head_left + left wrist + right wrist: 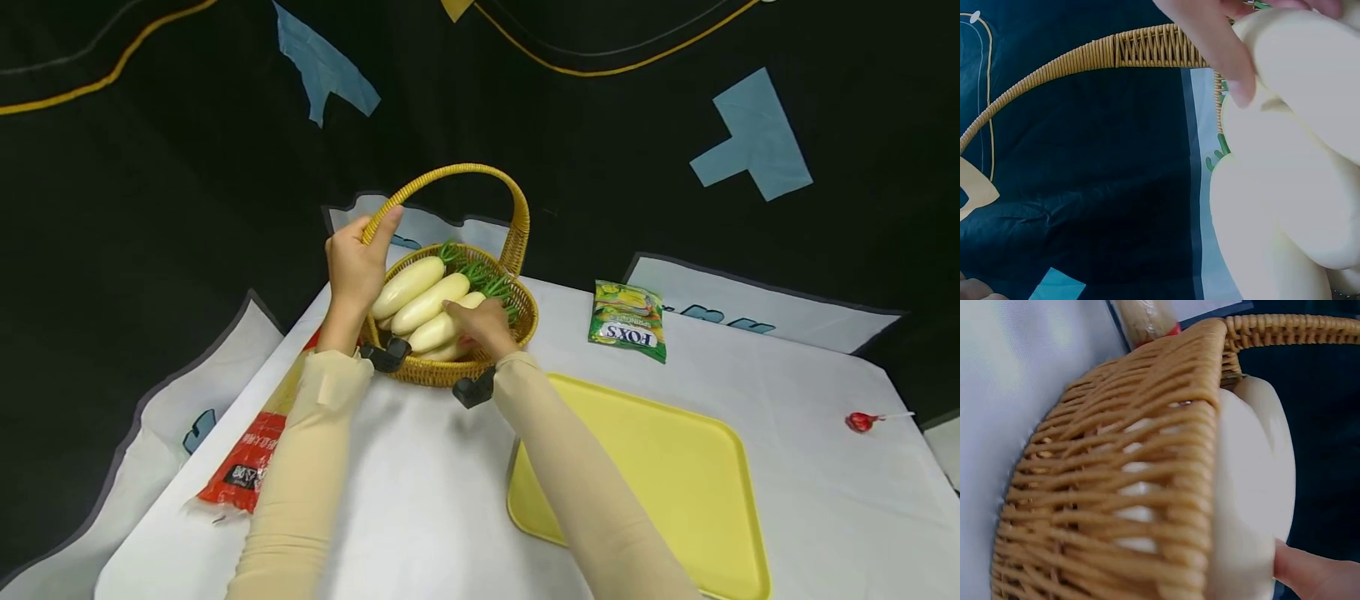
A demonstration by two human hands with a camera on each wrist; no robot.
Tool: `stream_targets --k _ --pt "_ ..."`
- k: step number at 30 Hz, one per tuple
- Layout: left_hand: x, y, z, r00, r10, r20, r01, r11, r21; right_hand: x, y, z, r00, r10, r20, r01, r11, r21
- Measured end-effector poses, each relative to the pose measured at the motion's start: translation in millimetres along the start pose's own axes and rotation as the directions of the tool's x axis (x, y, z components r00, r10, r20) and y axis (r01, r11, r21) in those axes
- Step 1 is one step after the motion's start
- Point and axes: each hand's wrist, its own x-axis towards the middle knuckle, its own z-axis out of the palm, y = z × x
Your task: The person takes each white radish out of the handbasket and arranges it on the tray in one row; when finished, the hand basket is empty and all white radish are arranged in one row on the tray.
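Observation:
A wicker basket (pixel 423 372) with a tall arched handle (pixel 465 169) stands on the white table and holds several white radishes (pixel 408 283) with green tops. My left hand (pixel 358 265) grips the left side of the handle, thumb pointing up. Over the basket's right part, my right hand (pixel 486 323) holds the nearest upper white radish (pixel 435 333), its thumb on top; the other fingers are mostly hidden. In the right wrist view, the thumb (pixel 1313 570) presses against the pale radish (pixel 1244 487) just above the woven rim. The left wrist view shows the radishes (pixel 1272 206) close up.
A yellow tray (pixel 667 475) lies at front right. Behind it is a green candy bag (pixel 628 321), and a red lollipop (pixel 862 422) lies at far right. Left of the basket, partly behind my left forearm, is a red-and-clear packet (pixel 247 458). Dark cloth hangs behind the table.

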Motion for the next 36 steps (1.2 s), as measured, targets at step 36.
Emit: stream_targets --k 36 --pt "-2.5 4.7 -0.4 1.0 -0.014 -0.015 0.014 1.0 0.003 -81.3 103 -125 0.98 -0.201 -0.007 0.2 0.977 -0.072"
